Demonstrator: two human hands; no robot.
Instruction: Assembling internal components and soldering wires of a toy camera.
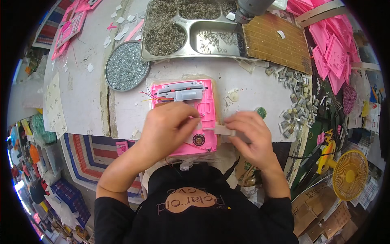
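Your left hand [168, 126] covers the middle of the pink plastic casing [187, 116], so whatever lies under your palm can't be seen. Your right hand [250, 136] hides most of the beige strip [222, 130] and the fingers pinching it. The grey power tool [250, 10] over the desk's far edge is cut off by the picture's top. The small metal parts in the steel tray [191, 26] are too tiny to tell apart.
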